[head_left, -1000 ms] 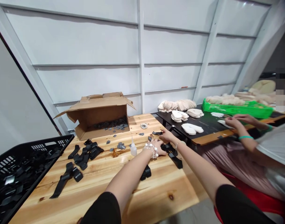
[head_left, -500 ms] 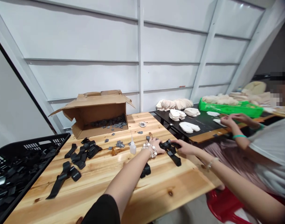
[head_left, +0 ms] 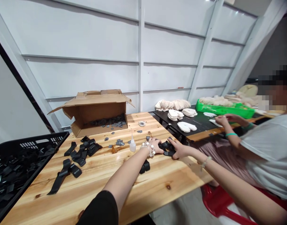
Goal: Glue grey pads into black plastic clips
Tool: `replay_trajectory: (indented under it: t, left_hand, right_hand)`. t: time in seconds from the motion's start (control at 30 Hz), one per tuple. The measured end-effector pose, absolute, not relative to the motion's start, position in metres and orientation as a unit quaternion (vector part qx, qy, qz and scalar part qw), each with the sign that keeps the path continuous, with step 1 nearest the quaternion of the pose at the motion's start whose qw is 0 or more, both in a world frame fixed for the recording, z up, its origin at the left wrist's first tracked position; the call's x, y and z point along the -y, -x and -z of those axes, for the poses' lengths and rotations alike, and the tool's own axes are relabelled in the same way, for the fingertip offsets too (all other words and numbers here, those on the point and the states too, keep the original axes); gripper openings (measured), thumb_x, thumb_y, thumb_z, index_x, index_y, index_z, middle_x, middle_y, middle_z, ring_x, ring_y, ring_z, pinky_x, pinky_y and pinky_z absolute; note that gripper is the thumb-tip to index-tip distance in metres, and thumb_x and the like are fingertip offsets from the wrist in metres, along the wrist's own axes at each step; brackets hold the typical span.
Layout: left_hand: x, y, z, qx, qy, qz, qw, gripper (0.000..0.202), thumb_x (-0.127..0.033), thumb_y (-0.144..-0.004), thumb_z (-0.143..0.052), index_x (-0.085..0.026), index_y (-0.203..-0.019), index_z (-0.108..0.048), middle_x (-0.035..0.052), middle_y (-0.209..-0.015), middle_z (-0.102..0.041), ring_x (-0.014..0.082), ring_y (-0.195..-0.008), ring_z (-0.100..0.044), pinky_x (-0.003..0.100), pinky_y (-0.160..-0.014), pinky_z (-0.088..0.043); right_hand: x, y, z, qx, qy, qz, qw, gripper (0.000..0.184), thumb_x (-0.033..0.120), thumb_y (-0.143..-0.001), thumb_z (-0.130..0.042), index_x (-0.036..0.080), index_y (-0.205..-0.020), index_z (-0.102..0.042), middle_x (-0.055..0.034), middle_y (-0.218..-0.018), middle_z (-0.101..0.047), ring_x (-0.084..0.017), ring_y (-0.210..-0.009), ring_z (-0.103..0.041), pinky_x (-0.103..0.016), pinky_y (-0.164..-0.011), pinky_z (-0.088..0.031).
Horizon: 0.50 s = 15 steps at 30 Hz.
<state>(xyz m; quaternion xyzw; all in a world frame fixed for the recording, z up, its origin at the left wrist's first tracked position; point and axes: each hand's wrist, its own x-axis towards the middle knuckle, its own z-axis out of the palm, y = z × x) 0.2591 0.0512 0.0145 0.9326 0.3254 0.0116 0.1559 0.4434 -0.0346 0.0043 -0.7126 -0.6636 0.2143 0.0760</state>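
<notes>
Between my two hands lies a small heap of black strap-like strips [head_left: 166,147] on the wooden table [head_left: 124,197]. My left hand [head_left: 156,145], with a pearl bracelet at the wrist, curls around the heap's left side. From the right, my right hand [head_left: 181,149] presses in with thumb and fingers bent about the strips. A few more black pieces [head_left: 144,167] lie just below my left wrist. Close to that wrist stands a small clear squeeze bottle [head_left: 132,145] with a thin nozzle.
Loose black strips [head_left: 83,151] are scattered on the left. A black crate [head_left: 63,136] full of dark pieces stands beside them. An open cardboard box [head_left: 76,126] holds small grey squares. On the right, a co-worker [head_left: 267,143] handles white pads near a green basket [head_left: 228,111].
My hands have drawn closer around the black strips. A strip that hung toward the table's front is now gathered into the heap. The view has shifted slightly.
</notes>
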Motion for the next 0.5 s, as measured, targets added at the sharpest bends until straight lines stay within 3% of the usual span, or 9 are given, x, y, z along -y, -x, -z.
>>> replay_trajectory:
  t: [0.1, 0.2, 0.27, 0.37, 0.5]
  left_hand:
    - [-0.055, -0.257, -0.011, -0.304, -0.942, -0.029, 0.141, 0.034, -0.035, -0.092, -0.056, -0.017, -0.121, -0.055, 0.0099, -0.125, -0.055, 0.0229, -0.108, -0.058, 0.045, -0.091, -0.051]
    - [-0.056, -0.253, -0.008, -0.286, -0.948, -0.033, 0.135, 0.034, -0.035, -0.092, -0.056, -0.017, -0.121, -0.055, 0.0098, -0.126, -0.055, 0.0233, -0.11, -0.057, 0.045, -0.093, -0.05]
    - [-0.054, -0.25, -0.008, -0.278, -0.951, -0.032, 0.132, 0.035, -0.035, -0.091, -0.056, -0.017, -0.122, -0.055, 0.0098, -0.127, -0.055, 0.0239, -0.111, -0.056, 0.046, -0.094, -0.049]
    - [-0.05, -0.246, -0.01, -0.272, -0.953, -0.028, 0.128, 0.035, -0.035, -0.092, -0.056, -0.018, -0.122, -0.055, 0.01, -0.128, -0.054, 0.0239, -0.112, -0.056, 0.046, -0.094, -0.049]
    - [-0.047, -0.242, -0.016, -0.274, -0.953, -0.012, 0.13, 0.034, -0.035, -0.092, -0.056, -0.017, -0.121, -0.055, 0.0099, -0.126, -0.055, 0.0229, -0.109, -0.057, 0.045, -0.092, -0.05]
  right_hand:
    - [0.025, -0.442, -0.02, 0.671, 0.707, -0.22, 0.025, 0.116, 0.021, -0.048, -0.075, 0.027, -0.151, -0.02, -0.021, -0.145, -0.029, -0.025, -0.087, -0.065, -0.031, -0.068, -0.053]
    - [0.02, -0.436, -0.029, 0.681, 0.7, -0.214, -0.009, 0.102, 0.021, -0.05, -0.077, 0.03, -0.143, -0.036, -0.0162, -0.135, -0.042, -0.016, -0.069, -0.063, -0.028, -0.057, -0.052]
    - [0.02, -0.431, -0.029, 0.686, 0.704, -0.184, -0.014, 0.084, 0.024, -0.06, -0.077, 0.025, -0.137, -0.042, -0.0137, -0.128, -0.049, -0.015, -0.073, -0.062, -0.03, -0.063, -0.053]
    - [0.024, -0.424, -0.021, 0.697, 0.707, -0.117, 0.002, 0.051, 0.031, -0.084, -0.065, 0.017, -0.13, -0.047, -0.0113, -0.122, -0.052, -0.019, -0.097, -0.059, -0.038, -0.082, -0.053]
    - [0.032, -0.423, -0.013, 0.706, 0.702, -0.093, 0.01, 0.041, 0.035, -0.091, -0.057, 0.015, -0.126, -0.05, -0.0096, -0.119, -0.055, -0.02, -0.102, -0.058, -0.04, -0.086, -0.052]
